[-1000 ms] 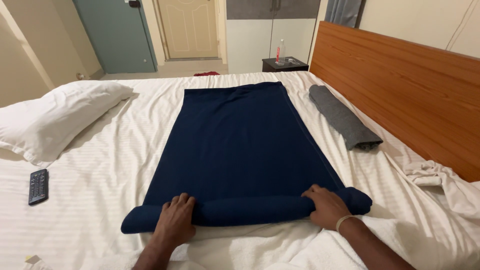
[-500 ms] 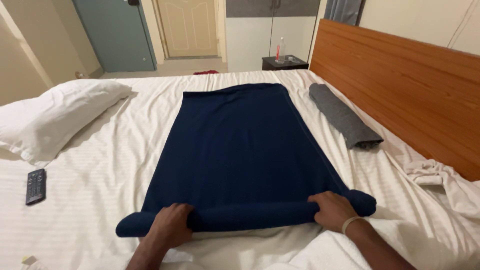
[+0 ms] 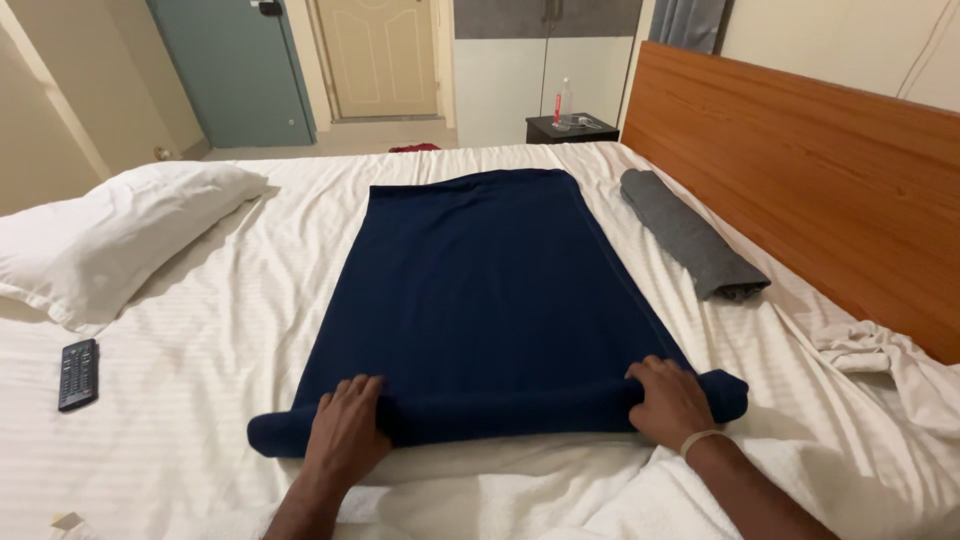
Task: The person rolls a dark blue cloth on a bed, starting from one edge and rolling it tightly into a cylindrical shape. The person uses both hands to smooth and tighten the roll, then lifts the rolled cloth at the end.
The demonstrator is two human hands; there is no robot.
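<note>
Directly under both hands lies a dark navy towel, spread flat on a bed with a white striped sheet. Its near edge is turned up into a thick roll that runs crosswise from one hand to the other and pokes out a little past each. The left hand rests on the left part of the roll, fingers bent over the top and pressing down. The right hand, with a pale band at the wrist, does the same near the right end, fingers curled over the roll. Neither hand is a closed fist; both cup the rolled cloth.

Judging from how it lies, the rolling is only just started: a small part at the near end is wound up, and most of the towel stretches away flat beyond the hands, unrolled.

Further out, well beyond the right hand, a grey towel already rolled into a tight log lies beside a wooden headboard. To the right of the right hand sits a crumpled bit of white cloth. Far to the left of the left hand are a black remote control and, beyond it, a white pillow. Past the bed's far end stand a small dark side table and two doors.
</note>
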